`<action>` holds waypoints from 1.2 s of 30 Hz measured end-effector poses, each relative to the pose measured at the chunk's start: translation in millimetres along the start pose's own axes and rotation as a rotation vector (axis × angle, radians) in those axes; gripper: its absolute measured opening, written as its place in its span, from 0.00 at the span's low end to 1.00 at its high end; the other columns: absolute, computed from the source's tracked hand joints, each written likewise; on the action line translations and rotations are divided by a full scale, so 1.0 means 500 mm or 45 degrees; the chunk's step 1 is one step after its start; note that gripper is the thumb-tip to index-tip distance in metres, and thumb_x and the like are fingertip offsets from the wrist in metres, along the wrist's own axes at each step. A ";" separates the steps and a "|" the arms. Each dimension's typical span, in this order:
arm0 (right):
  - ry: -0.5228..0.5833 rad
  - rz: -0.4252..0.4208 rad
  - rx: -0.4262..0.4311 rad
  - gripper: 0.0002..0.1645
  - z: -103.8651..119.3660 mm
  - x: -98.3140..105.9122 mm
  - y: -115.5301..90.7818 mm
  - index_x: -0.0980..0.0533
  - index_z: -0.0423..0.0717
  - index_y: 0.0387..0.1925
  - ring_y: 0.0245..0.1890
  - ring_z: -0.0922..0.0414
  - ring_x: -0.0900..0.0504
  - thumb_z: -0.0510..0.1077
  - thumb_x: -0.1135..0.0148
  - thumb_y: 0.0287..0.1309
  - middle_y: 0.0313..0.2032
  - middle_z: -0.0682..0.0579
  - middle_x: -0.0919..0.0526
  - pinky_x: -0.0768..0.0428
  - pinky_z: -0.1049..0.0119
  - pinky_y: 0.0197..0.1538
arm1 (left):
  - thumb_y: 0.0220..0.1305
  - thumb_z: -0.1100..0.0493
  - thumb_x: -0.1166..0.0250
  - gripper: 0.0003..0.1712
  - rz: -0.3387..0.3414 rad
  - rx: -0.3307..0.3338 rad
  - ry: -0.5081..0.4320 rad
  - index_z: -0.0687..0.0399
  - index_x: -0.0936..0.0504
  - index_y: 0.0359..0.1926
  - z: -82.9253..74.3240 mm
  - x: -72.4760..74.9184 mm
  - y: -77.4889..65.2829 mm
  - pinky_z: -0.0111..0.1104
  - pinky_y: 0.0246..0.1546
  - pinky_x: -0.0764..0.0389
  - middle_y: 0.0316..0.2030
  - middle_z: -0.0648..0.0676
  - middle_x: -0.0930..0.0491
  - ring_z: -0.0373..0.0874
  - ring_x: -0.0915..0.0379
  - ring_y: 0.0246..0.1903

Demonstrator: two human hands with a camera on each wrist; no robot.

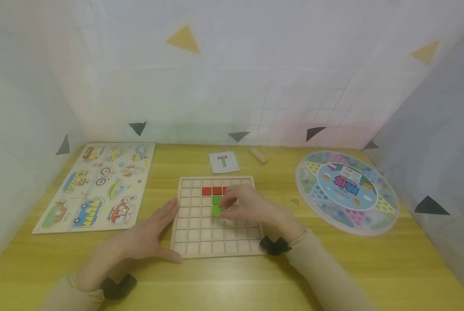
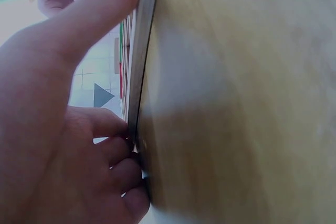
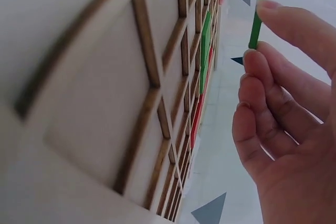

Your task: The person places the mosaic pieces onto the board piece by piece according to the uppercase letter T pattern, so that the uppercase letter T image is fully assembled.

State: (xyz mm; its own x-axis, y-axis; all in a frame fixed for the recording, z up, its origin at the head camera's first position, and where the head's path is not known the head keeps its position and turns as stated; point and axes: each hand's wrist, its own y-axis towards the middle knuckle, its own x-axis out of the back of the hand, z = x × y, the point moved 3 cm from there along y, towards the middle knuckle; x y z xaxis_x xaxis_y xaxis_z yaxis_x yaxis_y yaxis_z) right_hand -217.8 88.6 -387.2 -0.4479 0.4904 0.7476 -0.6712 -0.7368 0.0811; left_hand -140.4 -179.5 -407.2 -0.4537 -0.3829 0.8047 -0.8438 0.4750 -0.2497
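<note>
A wooden grid board (image 1: 212,247) lies on the table, with a row of red tiles (image 1: 206,191) and green tiles (image 1: 217,200) in its cells. My right hand (image 1: 255,209) is over the board's right half. Between thumb and fingertips it pinches a green tile (image 3: 256,22), which the right wrist view shows held edge-on, apart from the board. My left hand (image 1: 146,235) is spread at the board's left side, fingers touching the left edge and thumb at the near left corner. The right hand hides part of the red row.
A small pattern card (image 1: 232,166) with a red and green T lies behind the board, beside a wooden block (image 1: 258,155). On the left is a vehicle puzzle board (image 1: 142,190); on the right, a round game board (image 1: 346,192). Draped walls (image 1: 232,86) enclose the table.
</note>
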 end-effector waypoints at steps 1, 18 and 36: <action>-0.006 -0.001 -0.003 0.09 0.000 -0.001 0.000 0.14 0.49 0.37 0.37 0.64 0.19 0.45 0.24 0.53 0.32 0.59 0.17 0.17 0.69 0.44 | 0.41 0.23 0.28 0.78 -0.001 -0.001 0.002 0.54 0.61 0.80 0.000 0.000 0.000 0.62 0.72 0.49 0.80 0.58 0.67 0.65 0.65 0.77; 0.001 0.044 -0.080 0.12 -0.023 -0.014 -0.002 0.14 0.48 0.38 0.35 0.63 0.21 0.47 0.23 0.53 0.31 0.63 0.19 0.18 0.70 0.40 | 0.41 0.23 0.28 0.79 -0.001 0.003 0.004 0.54 0.61 0.80 0.001 -0.001 0.000 0.63 0.71 0.49 0.80 0.58 0.67 0.65 0.65 0.77; -0.035 0.132 -0.109 0.10 -0.024 -0.028 -0.001 0.14 0.52 0.36 0.32 0.64 0.21 0.49 0.23 0.52 0.29 0.64 0.19 0.19 0.70 0.37 | 0.41 0.23 0.29 0.78 -0.007 0.005 0.007 0.53 0.61 0.80 0.000 0.000 -0.002 0.63 0.71 0.48 0.80 0.58 0.66 0.65 0.64 0.77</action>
State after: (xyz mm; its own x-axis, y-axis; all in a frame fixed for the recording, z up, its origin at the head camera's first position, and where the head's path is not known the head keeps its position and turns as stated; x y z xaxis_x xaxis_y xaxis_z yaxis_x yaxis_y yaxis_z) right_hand -218.2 87.8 -405.8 -0.5020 0.3998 0.7669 -0.6704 -0.7401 -0.0530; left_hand -139.7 -179.7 -406.9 -0.4474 -0.3812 0.8090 -0.8474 0.4700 -0.2472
